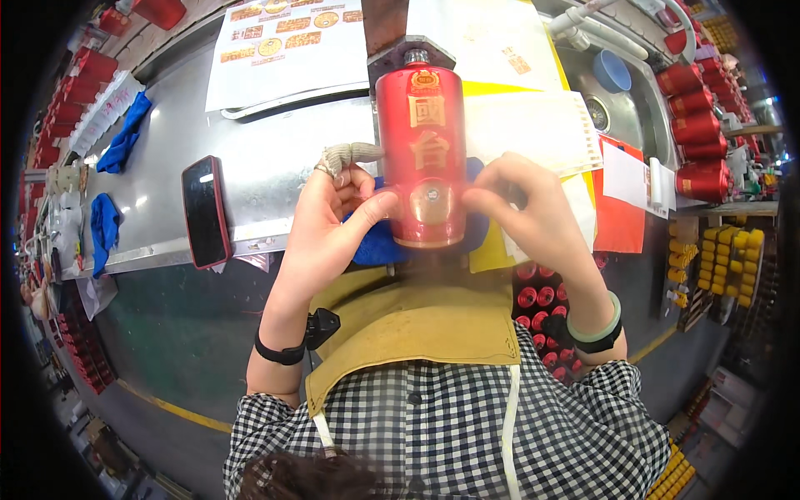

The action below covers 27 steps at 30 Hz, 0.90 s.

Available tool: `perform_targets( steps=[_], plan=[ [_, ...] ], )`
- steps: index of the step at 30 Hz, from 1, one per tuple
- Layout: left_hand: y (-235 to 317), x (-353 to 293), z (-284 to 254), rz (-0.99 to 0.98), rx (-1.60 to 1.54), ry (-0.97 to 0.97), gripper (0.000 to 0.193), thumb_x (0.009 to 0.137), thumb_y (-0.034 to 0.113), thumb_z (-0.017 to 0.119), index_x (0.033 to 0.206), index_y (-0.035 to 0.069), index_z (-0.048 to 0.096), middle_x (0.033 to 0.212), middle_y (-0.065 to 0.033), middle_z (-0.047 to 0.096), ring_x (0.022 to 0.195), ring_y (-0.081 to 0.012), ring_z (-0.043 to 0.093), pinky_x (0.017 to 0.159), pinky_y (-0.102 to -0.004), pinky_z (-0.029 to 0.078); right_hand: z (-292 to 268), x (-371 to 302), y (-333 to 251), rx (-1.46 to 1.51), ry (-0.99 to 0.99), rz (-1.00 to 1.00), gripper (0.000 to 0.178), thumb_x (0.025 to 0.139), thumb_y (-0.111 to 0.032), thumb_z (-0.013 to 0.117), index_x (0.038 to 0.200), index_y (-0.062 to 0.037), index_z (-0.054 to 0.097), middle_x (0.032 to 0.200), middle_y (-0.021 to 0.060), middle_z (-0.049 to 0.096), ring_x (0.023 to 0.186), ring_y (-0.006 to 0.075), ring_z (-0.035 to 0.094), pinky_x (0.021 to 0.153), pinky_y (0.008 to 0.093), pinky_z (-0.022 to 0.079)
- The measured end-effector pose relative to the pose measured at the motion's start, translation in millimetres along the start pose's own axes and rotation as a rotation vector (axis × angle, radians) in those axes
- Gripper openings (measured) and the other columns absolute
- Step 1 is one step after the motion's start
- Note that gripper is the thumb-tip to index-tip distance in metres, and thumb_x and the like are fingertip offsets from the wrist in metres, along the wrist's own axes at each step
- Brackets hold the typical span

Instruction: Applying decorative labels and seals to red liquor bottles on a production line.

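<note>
A red bottle [422,108] with gold characters and a dark neck lies in front of me, its neck away from me and its base towards me. Low on its side sits a gold decal [432,202] with a small round emblem, which looks like part of a thin clear film. My left hand [340,204] is closed, its thumb at the decal's left edge and its index finger in a knitted finger sleeve [346,156] near the bottle. From the right, my right hand [525,204] pinches the opposite edge with thumb and forefinger. Exact contact under the fingertips is hidden.
Printed decal sheets [292,50] lie at the far left, with pale papers [533,125] on the right. A phone [205,212] rests near the bench's front edge, blue cloths [125,137] beyond it. At right are a sink with a blue bowl [612,71] and stacked red bottles [696,125].
</note>
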<state>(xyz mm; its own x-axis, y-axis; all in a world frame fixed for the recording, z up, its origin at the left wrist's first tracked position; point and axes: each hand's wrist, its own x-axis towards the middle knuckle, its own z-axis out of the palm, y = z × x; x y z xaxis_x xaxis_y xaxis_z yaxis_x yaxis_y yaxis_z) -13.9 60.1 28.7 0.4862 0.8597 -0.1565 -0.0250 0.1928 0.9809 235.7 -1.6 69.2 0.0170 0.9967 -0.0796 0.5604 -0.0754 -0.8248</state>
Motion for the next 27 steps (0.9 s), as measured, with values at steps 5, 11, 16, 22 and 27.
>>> perform_targets(
  steps=[5, 11, 16, 22, 27],
  plan=[
    [-7.9, -1.0, -0.1, -0.023, -0.151, -0.027, 0.043, 0.103, 0.008, 0.062, 0.143, 0.002, 0.046, 0.102, -0.0004, 0.055, 0.095, -0.0106, 0.059, 0.089, -0.029, 0.052, 3.0, 0.4, 9.3, 0.185, -0.054, 0.1, 0.02, 0.092, -0.018, 0.077, 0.094, 0.0016, 0.073, 0.084, 0.0055, 0.066, 0.069, 0.0124, 0.053, 0.066, 0.0302, 0.046],
    [-5.8, 0.6, -0.3, -0.096, -0.245, 0.029, 0.038, 0.106, 0.011, 0.058, 0.141, 0.002, 0.049, 0.108, -0.0024, 0.059, 0.097, -0.0127, 0.062, 0.088, -0.0305, 0.052, 4.6, 0.5, 15.3, 0.184, -0.043, 0.081, 0.019, 0.092, -0.018, 0.076, 0.095, 0.001, 0.072, 0.084, 0.0036, 0.065, 0.072, 0.0111, 0.053, 0.067, 0.0285, 0.044],
    [-7.2, -1.6, 2.6, -0.002, -0.145, -0.009, 0.048, 0.098, 0.007, 0.069, 0.142, 0.001, 0.05, 0.103, -0.0021, 0.061, 0.094, -0.0113, 0.063, 0.088, -0.0292, 0.052, 6.2, -1.1, 15.0, 0.213, -0.038, 0.084, 0.019, 0.093, -0.018, 0.076, 0.096, 0.0008, 0.072, 0.084, 0.0034, 0.064, 0.071, 0.0111, 0.051, 0.066, 0.0289, 0.044],
    [-1.9, -2.7, 3.4, -0.063, -0.298, -0.006, 0.051, 0.095, 0.005, 0.072, 0.141, 0.0, 0.05, 0.1, -0.0017, 0.062, 0.092, -0.0107, 0.062, 0.085, -0.0275, 0.05, 11.0, -4.3, 21.5, 0.254, -0.008, 0.034, 0.02, 0.097, -0.018, 0.072, 0.096, 0.0016, 0.069, 0.084, 0.0039, 0.063, 0.073, 0.0114, 0.051, 0.067, 0.0288, 0.043],
    [-1.5, -2.4, 2.4, -0.095, -0.305, 0.003, 0.051, 0.095, 0.007, 0.073, 0.141, 0.001, 0.051, 0.1, -0.0011, 0.062, 0.091, -0.0101, 0.061, 0.081, -0.0261, 0.048, 14.3, -4.4, 18.5, 0.293, 0.0, 0.061, 0.021, 0.099, -0.018, 0.07, 0.096, 0.002, 0.067, 0.084, 0.0043, 0.062, 0.073, 0.0111, 0.05, 0.066, 0.0285, 0.042]
  ],
)
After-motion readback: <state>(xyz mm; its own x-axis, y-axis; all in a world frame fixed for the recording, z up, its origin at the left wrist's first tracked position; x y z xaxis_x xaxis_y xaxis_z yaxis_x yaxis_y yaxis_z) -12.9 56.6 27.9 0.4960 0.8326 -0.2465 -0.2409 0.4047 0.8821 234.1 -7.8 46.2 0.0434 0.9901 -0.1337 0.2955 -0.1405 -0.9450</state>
